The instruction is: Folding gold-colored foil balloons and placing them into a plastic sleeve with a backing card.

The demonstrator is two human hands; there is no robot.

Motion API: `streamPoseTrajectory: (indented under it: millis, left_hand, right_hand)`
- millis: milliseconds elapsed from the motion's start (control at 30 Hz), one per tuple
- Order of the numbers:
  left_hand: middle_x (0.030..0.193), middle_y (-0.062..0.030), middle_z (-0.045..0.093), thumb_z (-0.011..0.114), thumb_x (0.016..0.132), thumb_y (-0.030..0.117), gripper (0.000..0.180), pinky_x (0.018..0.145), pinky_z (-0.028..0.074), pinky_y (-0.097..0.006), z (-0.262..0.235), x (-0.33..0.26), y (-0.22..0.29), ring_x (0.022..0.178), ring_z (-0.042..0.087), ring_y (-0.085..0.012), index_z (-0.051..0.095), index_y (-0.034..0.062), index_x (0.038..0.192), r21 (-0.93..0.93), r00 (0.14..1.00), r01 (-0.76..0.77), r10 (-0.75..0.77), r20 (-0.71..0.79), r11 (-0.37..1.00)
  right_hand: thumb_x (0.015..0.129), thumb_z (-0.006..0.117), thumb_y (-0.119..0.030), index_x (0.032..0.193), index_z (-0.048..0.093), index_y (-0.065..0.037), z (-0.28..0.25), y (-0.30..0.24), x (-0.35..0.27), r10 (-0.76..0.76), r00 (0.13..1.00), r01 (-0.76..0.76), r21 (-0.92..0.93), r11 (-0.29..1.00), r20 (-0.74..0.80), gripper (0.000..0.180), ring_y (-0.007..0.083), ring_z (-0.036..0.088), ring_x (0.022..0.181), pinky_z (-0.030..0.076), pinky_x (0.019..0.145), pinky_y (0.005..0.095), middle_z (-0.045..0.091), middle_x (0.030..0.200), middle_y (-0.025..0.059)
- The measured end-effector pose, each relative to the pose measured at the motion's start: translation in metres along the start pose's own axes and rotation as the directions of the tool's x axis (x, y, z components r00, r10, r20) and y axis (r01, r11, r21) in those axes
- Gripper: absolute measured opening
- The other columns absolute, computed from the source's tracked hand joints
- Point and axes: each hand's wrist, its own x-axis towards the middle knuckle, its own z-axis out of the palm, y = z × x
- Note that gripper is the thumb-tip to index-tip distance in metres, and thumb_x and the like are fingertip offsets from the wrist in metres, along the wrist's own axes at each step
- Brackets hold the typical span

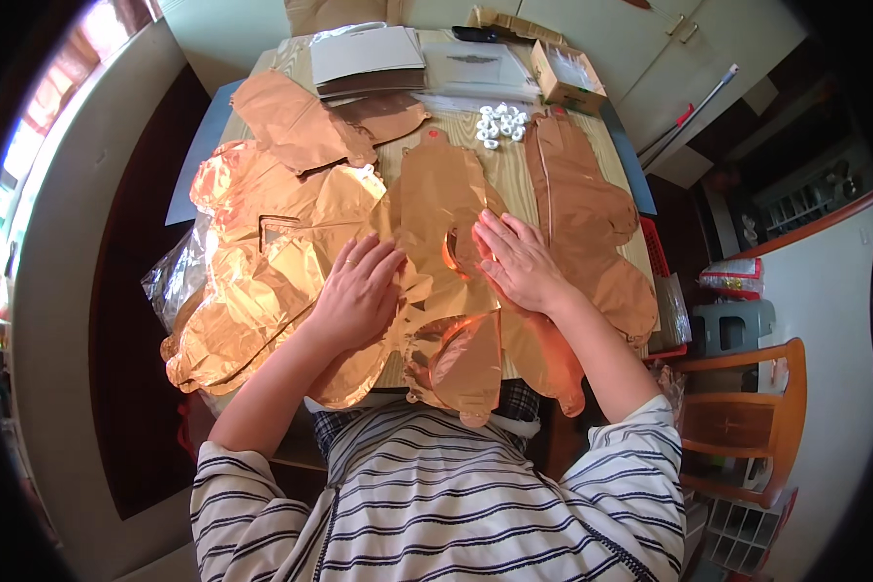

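A flat, uninflated copper-coloured foil balloon [436, 199] lies spread on the table in front of me, its lower flaps hanging over the near edge. My left hand [359, 291] rests palm down on its left side, fingers stretched out. On its right side lies my right hand [519, 260], fingers extended, close to a curled, shiny fold in the foil. Neither hand grips anything. To the left is a crinkled pile of foil balloons [252, 262], partly under my left forearm. Another flat foil balloon [587, 213] lies to the right.
A folded foil piece [291, 121] lies at the far left. Behind stand a stack of white cards [367, 53], clear plastic bags [480, 68] and a small cardboard box [567, 76]. Several small white pieces [501, 124] sit in a cluster. A wooden chair [747, 417] stands at right.
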Motion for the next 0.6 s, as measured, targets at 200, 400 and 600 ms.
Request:
streamPoseTrajectory:
  millis: [200,400,600]
  left_hand:
    - [0.131,-0.0220,0.060,0.067,0.089,0.013,0.041,0.111,0.039,-0.054,0.015,0.059,0.013,0.130,0.051,-0.0427,0.060,-0.0015,0.126,-0.207,0.972,-0.234,0.225,-0.068,0.950]
    - [0.125,-0.0159,0.063,0.068,0.087,0.015,0.034,0.109,0.043,-0.049,0.058,0.069,-0.004,0.123,0.057,-0.0372,0.065,0.0015,0.118,-0.250,0.960,-0.281,0.272,-0.073,0.927]
    - [0.125,-0.0148,0.064,0.068,0.086,0.015,0.032,0.107,0.044,-0.047,0.059,0.068,0.000,0.122,0.058,-0.0366,0.066,0.0021,0.116,-0.255,0.965,-0.262,0.250,-0.082,0.931]
  right_hand:
    - [0.104,0.052,-0.036,0.152,0.042,-0.012,-0.001,0.000,0.000,0.018,0.999,-0.017,-0.020,1.000,0.027,0.055,0.0399,0.037,0.142,0.029,0.118,0.0488,0.039,0.161,0.0107]
    - [0.103,0.051,-0.038,0.154,0.038,-0.009,-0.002,0.002,0.000,0.023,0.996,-0.019,-0.044,0.999,0.082,0.061,0.0402,0.031,0.146,0.022,0.122,0.0505,0.034,0.163,0.0123]
    - [0.104,0.048,-0.043,0.157,0.035,-0.007,-0.010,0.002,-0.006,-0.001,0.991,0.007,-0.044,0.999,0.130,0.065,0.0381,0.025,0.151,0.014,0.124,0.0533,0.031,0.164,0.0127]
